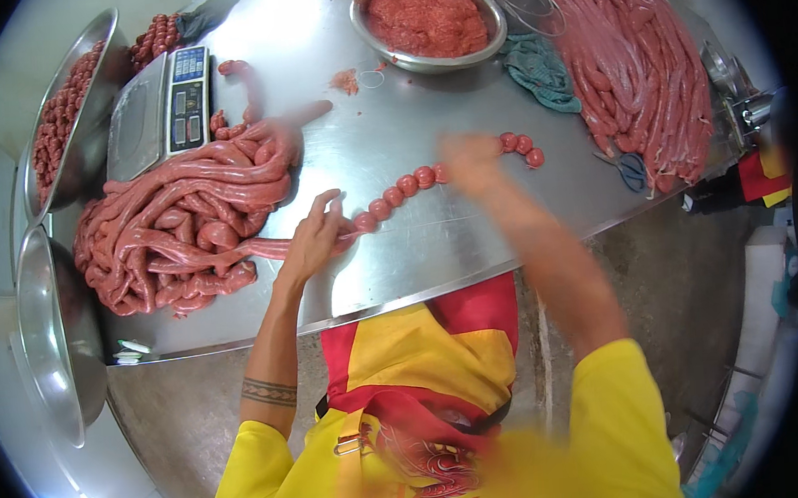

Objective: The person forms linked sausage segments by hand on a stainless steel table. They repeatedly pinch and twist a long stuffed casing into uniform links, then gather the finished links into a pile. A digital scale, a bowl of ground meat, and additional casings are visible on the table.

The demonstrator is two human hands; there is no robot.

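Note:
A long raw sausage rope (265, 247) runs from a coiled pile of filled sausage casing (184, 213) toward my left hand (315, 238). That hand is closed around the rope, its index finger raised. Beyond it, the same strand is divided into round links (407, 185) curving up and right across the metal table. My right hand (472, 162) is over this chain, smeared by motion, so its fingers cannot be made out. More links (524, 142) show past it. A thin pale string (430, 223) stretches across the table below the links.
A steel bowl of ground meat (425, 20) stands at the back, near a green cloth (542, 72). Many long sausages (631, 57) lie at right beside blue-handled scissors (632, 172). A scale (145, 119) and a steel basin (86, 146) with linked sausages are at left.

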